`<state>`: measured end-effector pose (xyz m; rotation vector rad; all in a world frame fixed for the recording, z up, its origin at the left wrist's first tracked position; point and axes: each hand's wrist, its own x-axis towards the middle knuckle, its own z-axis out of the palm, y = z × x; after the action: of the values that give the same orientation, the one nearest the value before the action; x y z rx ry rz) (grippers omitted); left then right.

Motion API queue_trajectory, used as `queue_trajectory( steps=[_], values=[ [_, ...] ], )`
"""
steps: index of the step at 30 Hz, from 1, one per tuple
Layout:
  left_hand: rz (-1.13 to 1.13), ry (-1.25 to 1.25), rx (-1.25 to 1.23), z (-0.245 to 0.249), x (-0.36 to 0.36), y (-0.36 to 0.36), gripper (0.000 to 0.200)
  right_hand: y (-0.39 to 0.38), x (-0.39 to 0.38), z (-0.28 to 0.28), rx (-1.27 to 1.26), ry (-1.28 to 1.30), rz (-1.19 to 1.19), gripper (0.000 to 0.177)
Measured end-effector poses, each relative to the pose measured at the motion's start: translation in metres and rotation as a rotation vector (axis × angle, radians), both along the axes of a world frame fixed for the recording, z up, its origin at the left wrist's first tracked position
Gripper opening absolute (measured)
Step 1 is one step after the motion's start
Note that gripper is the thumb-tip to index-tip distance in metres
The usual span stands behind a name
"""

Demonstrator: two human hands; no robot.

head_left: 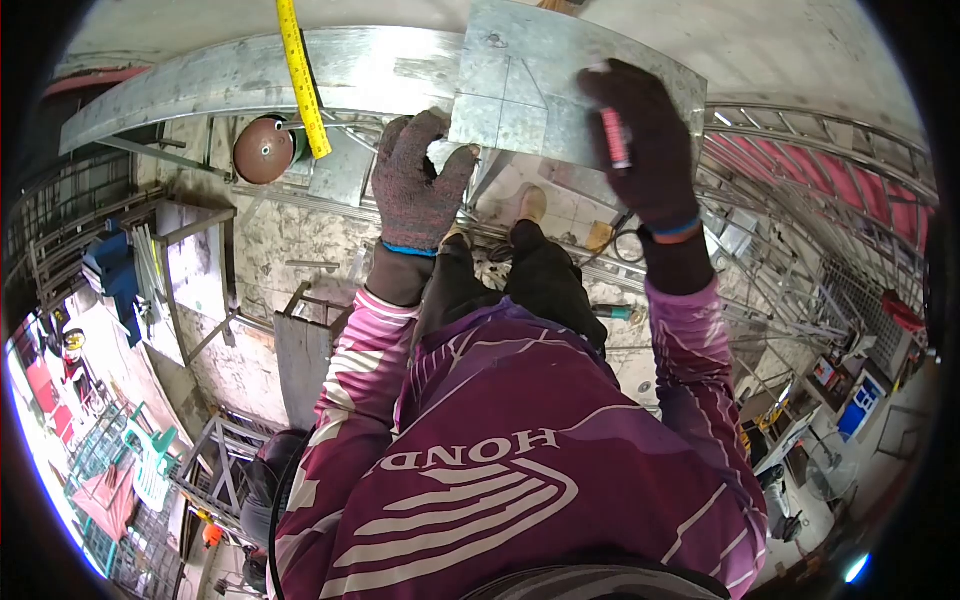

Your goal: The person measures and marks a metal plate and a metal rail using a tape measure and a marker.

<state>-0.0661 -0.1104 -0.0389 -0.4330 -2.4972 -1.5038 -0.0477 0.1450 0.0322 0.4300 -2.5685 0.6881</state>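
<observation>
Purple shirt (470, 470) nearest — right hand (655, 150) gripping marker (616, 140) over metal sheet (525, 90); left hand (420, 190) loosely open at its corner. Best done — sheet braced, strokes light.

Upside down across the maroon shirt (530, 390) stand the letters "HOND", above a pale striped wing emblem (470, 511). The yellow tape measure (299, 75) bears dark markings too small to read; pale print on the red marker (615, 138) is likewise illegible.

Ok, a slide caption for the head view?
Gloved left hand at the edge of a line-marked metal sheet, gloved right hand holding a red marker; yellow measuring tape nearby.
</observation>
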Motion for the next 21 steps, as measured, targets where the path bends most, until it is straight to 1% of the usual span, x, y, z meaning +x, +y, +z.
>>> queue_trajectory(
  steps=[1,3,8,12,15,17,19,21],
  values=[
    [0.002,-0.001,0.001,0.000,0.000,0.000,0.041,-0.012,-0.004,0.002,0.053,-0.049,0.034,0.039],
    [0.024,-0.006,0.008,-0.002,0.001,-0.001,0.039,-0.022,-0.008,-0.008,0.056,-0.042,0.048,0.040],
    [0.016,-0.048,0.023,-0.002,0.000,0.004,0.037,-0.018,-0.019,-0.027,0.036,-0.041,0.104,0.048],
    [0.017,-0.090,0.092,-0.004,0.001,0.002,0.035,-0.023,-0.016,-0.026,0.095,-0.097,0.080,0.049],
    [0.001,-0.069,0.108,-0.006,0.000,0.005,0.034,-0.022,-0.014,-0.027,0.045,-0.085,0.073,0.050],
    [-0.011,-0.083,0.092,-0.003,0.000,0.003,0.033,-0.023,-0.012,-0.026,0.097,-0.031,0.073,0.049],
    [-0.021,-0.100,0.085,-0.003,0.001,0.006,0.032,-0.021,-0.012,-0.026,0.088,-0.056,0.066,0.048],
    [-0.012,0.007,0.070,-0.006,-0.001,0.006,0.034,-0.019,-0.014,-0.029,0.083,-0.079,0.067,0.046]
  ],
)
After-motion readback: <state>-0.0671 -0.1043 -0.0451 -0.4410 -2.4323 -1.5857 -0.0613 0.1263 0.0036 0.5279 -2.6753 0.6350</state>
